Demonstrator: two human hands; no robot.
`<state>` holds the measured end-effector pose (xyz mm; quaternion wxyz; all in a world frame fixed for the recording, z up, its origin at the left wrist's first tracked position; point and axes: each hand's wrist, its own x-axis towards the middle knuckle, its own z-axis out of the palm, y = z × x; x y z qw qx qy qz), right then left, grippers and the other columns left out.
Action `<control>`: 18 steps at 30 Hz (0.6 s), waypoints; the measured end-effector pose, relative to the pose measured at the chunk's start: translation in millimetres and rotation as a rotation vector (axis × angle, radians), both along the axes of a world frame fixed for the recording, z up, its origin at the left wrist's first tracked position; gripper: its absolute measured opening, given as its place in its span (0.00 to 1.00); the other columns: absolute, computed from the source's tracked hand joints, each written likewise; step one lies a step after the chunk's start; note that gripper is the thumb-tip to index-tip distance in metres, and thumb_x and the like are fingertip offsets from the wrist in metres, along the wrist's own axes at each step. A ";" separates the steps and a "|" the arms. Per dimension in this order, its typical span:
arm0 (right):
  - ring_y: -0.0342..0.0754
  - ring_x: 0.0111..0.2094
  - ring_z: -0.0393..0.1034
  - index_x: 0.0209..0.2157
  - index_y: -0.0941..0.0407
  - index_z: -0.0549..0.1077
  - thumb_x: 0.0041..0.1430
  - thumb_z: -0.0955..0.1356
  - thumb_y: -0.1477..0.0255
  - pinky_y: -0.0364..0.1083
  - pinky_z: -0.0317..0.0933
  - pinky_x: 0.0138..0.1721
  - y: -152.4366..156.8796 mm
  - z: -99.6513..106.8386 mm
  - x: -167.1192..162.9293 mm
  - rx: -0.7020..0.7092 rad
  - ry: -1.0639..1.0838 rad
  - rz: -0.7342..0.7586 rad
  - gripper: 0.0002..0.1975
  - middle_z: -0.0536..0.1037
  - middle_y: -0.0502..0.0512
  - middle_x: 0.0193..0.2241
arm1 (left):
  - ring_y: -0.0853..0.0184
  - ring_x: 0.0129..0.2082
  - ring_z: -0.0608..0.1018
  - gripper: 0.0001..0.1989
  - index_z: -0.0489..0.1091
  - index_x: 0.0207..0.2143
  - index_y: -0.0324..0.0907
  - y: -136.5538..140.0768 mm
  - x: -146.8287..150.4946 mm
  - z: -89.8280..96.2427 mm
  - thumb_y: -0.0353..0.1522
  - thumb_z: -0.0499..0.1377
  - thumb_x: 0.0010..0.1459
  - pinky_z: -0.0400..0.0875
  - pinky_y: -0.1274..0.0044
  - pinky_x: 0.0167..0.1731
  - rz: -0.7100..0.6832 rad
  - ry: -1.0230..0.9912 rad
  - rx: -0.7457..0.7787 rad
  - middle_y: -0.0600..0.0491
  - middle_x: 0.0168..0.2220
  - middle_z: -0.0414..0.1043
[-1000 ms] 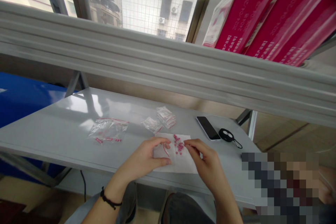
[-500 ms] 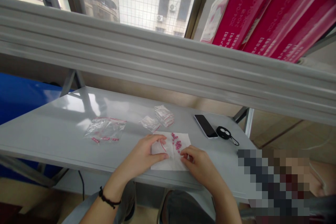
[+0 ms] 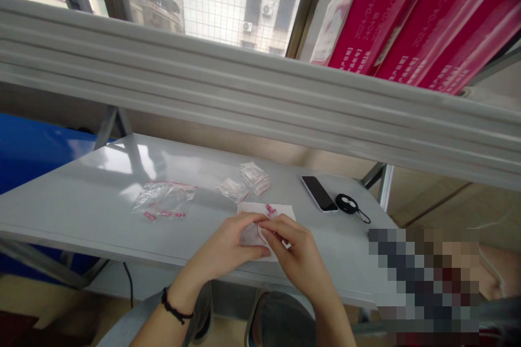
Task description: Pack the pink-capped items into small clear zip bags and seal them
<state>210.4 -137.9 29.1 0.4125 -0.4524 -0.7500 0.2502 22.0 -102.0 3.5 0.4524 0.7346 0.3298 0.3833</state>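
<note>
My left hand grips a small clear zip bag between thumb and fingers, its red-lined mouth facing right. At that mouth, the thumb and fingertips of my right hand are pinched together; whatever they hold is hidden. Both hands are above a sheet of white paper near the table's front edge. A few pinkish-red beads show on the paper behind my right fingers, which cover the others.
Small empty zip bags lie behind the paper. A larger clear bag with red pieces is to the left. A phone and a black round case with a loop lie right. A grey beam crosses above the table.
My right hand has moved left from beside the beads to the mouth of the small bag, now covering most of the beads. My left hand has shifted slightly right with the bag.
</note>
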 end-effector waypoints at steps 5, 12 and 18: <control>0.49 0.41 0.73 0.45 0.51 0.78 0.68 0.65 0.71 0.46 0.65 0.42 7.4 -8.2 18.7 0.028 0.033 -0.090 0.10 0.79 0.55 0.39 | 0.59 0.53 0.75 0.25 0.73 0.53 0.48 3.5 -3.6 -3.6 0.34 0.71 0.52 0.64 0.69 0.57 0.025 -0.002 -0.043 0.52 0.53 0.76; 0.49 0.35 0.73 0.39 0.55 0.78 0.64 0.66 0.75 0.46 0.64 0.39 17.2 -32.8 40.9 -0.026 -0.224 -0.206 0.08 0.78 0.55 0.35 | 0.60 0.52 0.75 0.19 0.74 0.50 0.46 10.8 -11.6 -5.6 0.36 0.68 0.55 0.65 0.70 0.56 0.120 -0.033 -0.053 0.52 0.51 0.77; 0.50 0.35 0.73 0.40 0.55 0.78 0.64 0.66 0.77 0.46 0.63 0.39 20.7 -39.9 28.6 -0.036 -0.420 -0.238 0.09 0.77 0.56 0.35 | 0.59 0.53 0.75 0.21 0.74 0.51 0.46 11.4 -10.4 -9.2 0.37 0.68 0.55 0.65 0.68 0.56 0.114 -0.019 -0.058 0.51 0.52 0.77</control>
